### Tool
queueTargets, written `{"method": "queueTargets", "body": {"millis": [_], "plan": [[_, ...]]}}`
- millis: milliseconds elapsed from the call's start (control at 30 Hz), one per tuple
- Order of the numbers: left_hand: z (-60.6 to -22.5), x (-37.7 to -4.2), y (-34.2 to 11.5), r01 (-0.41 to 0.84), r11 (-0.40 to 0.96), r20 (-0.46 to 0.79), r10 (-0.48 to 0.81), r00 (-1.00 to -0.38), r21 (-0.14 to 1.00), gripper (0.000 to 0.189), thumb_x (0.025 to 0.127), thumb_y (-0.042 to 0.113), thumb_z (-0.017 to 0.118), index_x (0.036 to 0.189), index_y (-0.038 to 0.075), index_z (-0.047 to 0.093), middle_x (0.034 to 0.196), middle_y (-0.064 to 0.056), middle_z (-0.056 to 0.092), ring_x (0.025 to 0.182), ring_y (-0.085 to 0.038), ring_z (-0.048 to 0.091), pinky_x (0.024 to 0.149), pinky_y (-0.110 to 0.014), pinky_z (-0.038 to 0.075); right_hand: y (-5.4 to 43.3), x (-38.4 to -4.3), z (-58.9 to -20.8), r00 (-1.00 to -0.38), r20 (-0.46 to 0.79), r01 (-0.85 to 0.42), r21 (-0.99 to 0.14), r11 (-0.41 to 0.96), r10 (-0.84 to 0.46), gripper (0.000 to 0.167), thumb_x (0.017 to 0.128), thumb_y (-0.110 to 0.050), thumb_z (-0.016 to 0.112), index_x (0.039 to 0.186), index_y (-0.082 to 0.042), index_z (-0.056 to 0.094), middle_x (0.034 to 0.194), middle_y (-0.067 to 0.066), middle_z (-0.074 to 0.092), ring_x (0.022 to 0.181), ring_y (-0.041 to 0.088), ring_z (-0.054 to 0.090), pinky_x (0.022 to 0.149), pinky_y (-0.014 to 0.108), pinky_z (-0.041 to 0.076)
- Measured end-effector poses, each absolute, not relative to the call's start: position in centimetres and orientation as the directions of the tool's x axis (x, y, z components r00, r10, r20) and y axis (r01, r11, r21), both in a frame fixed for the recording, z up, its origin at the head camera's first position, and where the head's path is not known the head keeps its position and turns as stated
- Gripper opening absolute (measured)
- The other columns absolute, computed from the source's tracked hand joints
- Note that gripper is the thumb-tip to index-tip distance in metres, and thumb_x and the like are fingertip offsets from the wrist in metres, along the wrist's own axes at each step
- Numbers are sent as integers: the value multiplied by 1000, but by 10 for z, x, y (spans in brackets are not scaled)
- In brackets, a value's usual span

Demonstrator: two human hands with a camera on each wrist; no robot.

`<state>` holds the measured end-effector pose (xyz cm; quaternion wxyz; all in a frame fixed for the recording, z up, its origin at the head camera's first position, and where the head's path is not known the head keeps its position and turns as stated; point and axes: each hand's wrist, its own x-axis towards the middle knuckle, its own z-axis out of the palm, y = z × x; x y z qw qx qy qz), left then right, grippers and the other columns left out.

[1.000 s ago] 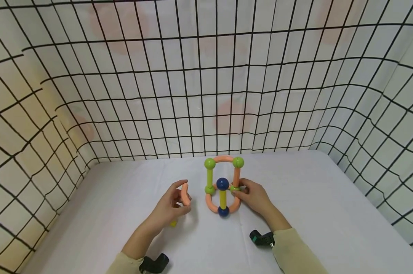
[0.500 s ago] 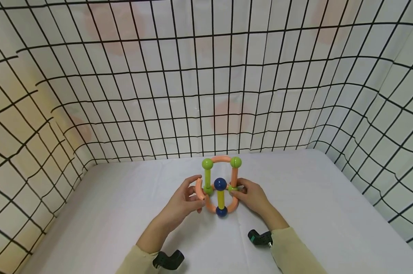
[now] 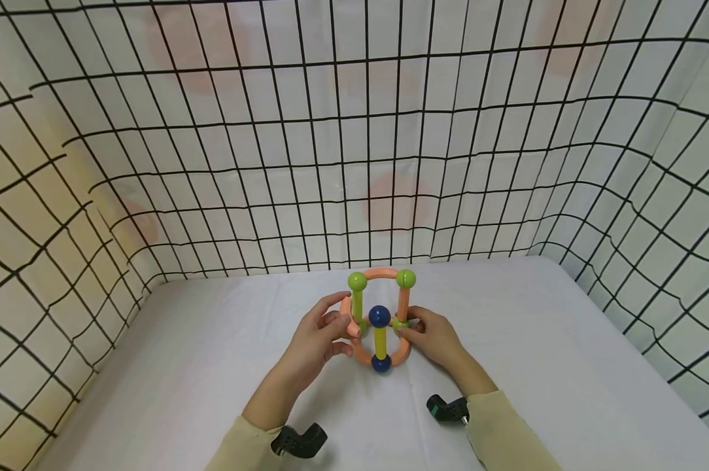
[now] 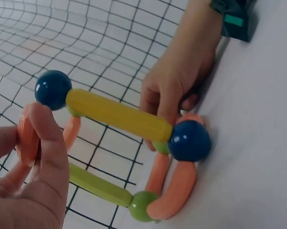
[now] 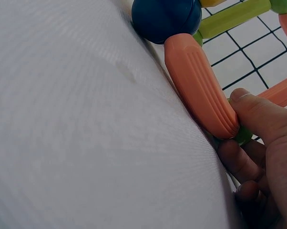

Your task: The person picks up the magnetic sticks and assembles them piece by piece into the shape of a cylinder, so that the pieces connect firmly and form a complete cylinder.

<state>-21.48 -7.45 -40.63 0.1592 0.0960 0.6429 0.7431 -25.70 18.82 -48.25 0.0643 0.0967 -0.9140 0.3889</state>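
A toy frame of rods and balls stands on the table. Curved orange rods (image 5: pixel 200 86) form its base ring. At its front, a yellow rod (image 3: pixel 380 343) rises between a lower blue ball (image 4: pixel 190 140) and an upper blue ball (image 3: pixel 380 316). Behind, a green rod (image 3: pixel 358 305) and a straight orange rod (image 3: pixel 403 302) carry green balls, bridged by a curved orange rod (image 3: pixel 380 272). My left hand (image 3: pixel 313 340) pinches a separate curved orange rod (image 4: pixel 26 138) beside the green rod. My right hand (image 3: pixel 435 337) pinches the lower right green ball (image 5: pixel 243 136), partly hidden by thumb and rod.
A black grid net (image 3: pixel 337 140) over pale cloth surrounds the white table (image 3: pixel 507 327) at the back and sides. Black wrist cameras sit on both forearms, the left camera (image 3: pixel 300 441) and the right camera (image 3: pixel 447 408).
My left hand has carried the curved orange rod rightward to the frame's left side, then slightly up, tilting it. My right hand keeps its grip on the green ball.
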Motion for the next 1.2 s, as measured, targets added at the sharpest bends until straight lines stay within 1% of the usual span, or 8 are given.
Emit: {"method": "queueTargets", "body": {"millis": [167, 333, 600, 767, 867, 1000, 1100, 1200], "plan": [[-399, -216, -67, -110, -169, -60, 276, -959, 979, 43, 102, 20, 59, 143, 26, 49, 91, -3, 64, 80, -16, 69, 69, -28, 57, 188, -258, -483, -973, 193, -226, -693, 685, -127, 37, 88, -31, 76, 118, -12, 68, 102, 4, 72, 68, 10, 51, 65, 27, 41], [-395, -217, -62, -108, -199, -54, 256, -965, 974, 43, 102, 19, 58, 143, 29, 49, 90, -2, 65, 78, -16, 69, 69, -28, 58, 188, -258, -482, -969, 209, -239, -682, 691, -130, 37, 88, -30, 76, 119, -11, 68, 97, 3, 71, 66, 10, 49, 63, 26, 40], [-397, -217, -67, -86, -209, -44, 197, -979, 974, 48, 100, 17, 61, 144, 27, 44, 86, 0, 67, 78, -16, 70, 69, -30, 58, 188, -253, -483, -972, 201, -231, -697, 679, -124, 39, 88, -33, 76, 120, -13, 67, 110, 5, 72, 76, 10, 55, 71, 28, 45], [-399, -219, -66, -98, -203, -60, 186, -981, 974, 47, 99, 20, 62, 140, 17, 39, 87, 0, 70, 79, -16, 69, 70, -29, 58, 194, -251, -483, -978, 174, -207, -736, 645, -116, 57, 87, -36, 77, 136, -17, 56, 120, 6, 69, 80, 10, 59, 72, 26, 47], [-398, -219, -65, -96, -208, -57, 186, -981, 973, 45, 99, 19, 62, 138, 14, 39, 87, -1, 71, 79, -16, 68, 69, -28, 58, 202, -250, -478, -983, 134, -183, -780, 599, -125, 63, 88, -31, 77, 142, -16, 47, 124, 8, 64, 84, 11, 61, 71, 26, 49], [-400, -219, -65, -99, -212, -60, 183, -981, 972, 42, 100, 18, 61, 136, 14, 40, 87, -2, 71, 78, -16, 68, 70, -28, 59, 218, -245, -464, -988, 106, -150, -823, 548, -112, 45, 93, -24, 72, 131, -12, 52, 115, 11, 63, 81, 14, 64, 64, 25, 52], [-401, -219, -65, -102, -212, -63, 180, -982, 972, 41, 100, 18, 61, 136, 15, 41, 85, -2, 71, 79, -17, 69, 71, -29, 59, 226, -239, -451, -982, 155, -189, -819, 542, -108, 25, 97, -24, 67, 116, -9, 61, 101, 12, 66, 74, 15, 63, 59, 25, 51], [-401, -218, -64, -101, -216, -62, 181, -981, 971, 40, 99, 18, 62, 135, 15, 43, 84, -2, 71, 82, -20, 70, 72, -30, 59, 227, -234, -438, -965, 220, -262, -799, 542, -141, 18, 99, -25, 63, 107, -9, 66, 93, 14, 69, 73, 18, 64, 59, 24, 51]]}}
